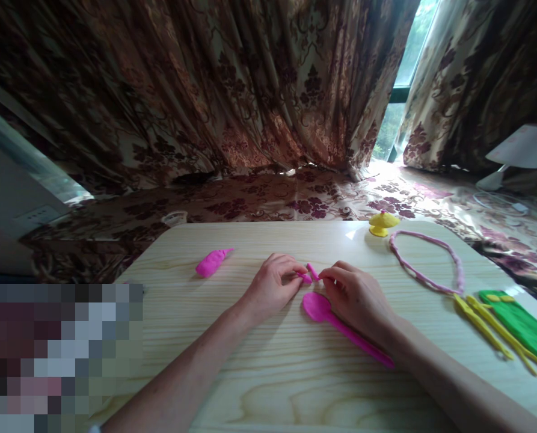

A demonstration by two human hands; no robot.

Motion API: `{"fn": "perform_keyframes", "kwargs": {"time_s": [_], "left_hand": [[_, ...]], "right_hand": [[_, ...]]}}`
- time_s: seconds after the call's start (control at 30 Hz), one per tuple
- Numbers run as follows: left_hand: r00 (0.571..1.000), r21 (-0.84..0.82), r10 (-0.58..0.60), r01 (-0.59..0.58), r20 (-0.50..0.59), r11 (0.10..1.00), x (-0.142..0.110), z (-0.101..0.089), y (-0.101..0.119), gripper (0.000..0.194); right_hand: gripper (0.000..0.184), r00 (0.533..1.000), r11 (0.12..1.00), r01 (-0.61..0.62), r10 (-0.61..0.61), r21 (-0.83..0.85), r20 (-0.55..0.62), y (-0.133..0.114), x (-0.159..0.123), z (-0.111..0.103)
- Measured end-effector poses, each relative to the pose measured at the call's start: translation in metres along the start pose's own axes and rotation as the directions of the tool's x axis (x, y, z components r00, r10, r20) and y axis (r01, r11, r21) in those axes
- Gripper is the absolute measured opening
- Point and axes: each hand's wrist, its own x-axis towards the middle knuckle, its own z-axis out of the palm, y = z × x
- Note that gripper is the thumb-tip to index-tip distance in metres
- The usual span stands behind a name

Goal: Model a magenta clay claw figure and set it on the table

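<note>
Pink bits point(312, 272) are pinched in the left hand point(275, 281) and right hand point(356, 290), apparently being shaped; light, even pressure seems called for next.

On the table point(236, 385), pieces point(312, 272) are held between the left hand point(275, 281) and right hand point(353, 290), a spoon shape point(316, 307) laid before them and a lump point(211, 264) to the left. At right, a ring point(460, 278) is set before a footed cup point(383, 221), strips point(482, 325) left of a slab point(525, 334).
</note>
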Motion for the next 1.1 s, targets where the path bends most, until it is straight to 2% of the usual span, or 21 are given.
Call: {"fn": "perform_keyframes", "kwargs": {"time_s": [0.37,0.53,0.73,0.93,1.0,1.1], "left_hand": [[0.999,-0.008,-0.005,0.005,-0.039,1.000,-0.002,-0.002,0.002,0.016],[0.990,-0.048,-0.061,0.056,-0.125,0.997,0.000,-0.009,-0.001,0.016],[0.958,-0.092,-0.143,0.123,-0.248,0.988,0.004,-0.019,0.002,0.013],[0.893,-0.234,-0.297,0.226,-0.338,0.946,0.007,-0.015,0.026,0.024],[0.873,-0.361,-0.383,0.267,-0.301,0.893,0.006,-0.011,0.038,0.031],[0.861,-0.601,-0.487,0.312,-0.149,0.736,0.003,-0.004,0.053,0.033]], "right_hand": [[0.015,1.000,1.000,-0.018,0.017,-0.016,-0.025,0.000,0.000,-0.001],[0.018,0.999,0.997,-0.035,0.033,-0.064,-0.031,-0.003,0.004,0.001],[0.020,0.999,0.996,-0.027,0.024,-0.079,-0.037,-0.002,0.008,0.003],[0.018,0.993,0.998,-0.023,0.031,0.067,-0.116,-0.007,0.006,-0.008],[0.016,0.985,0.982,0.015,0.018,0.188,-0.171,-0.011,0.003,-0.016],[0.013,0.973,0.942,0.067,0.011,0.329,-0.230,-0.015,-0.002,-0.026]]}}
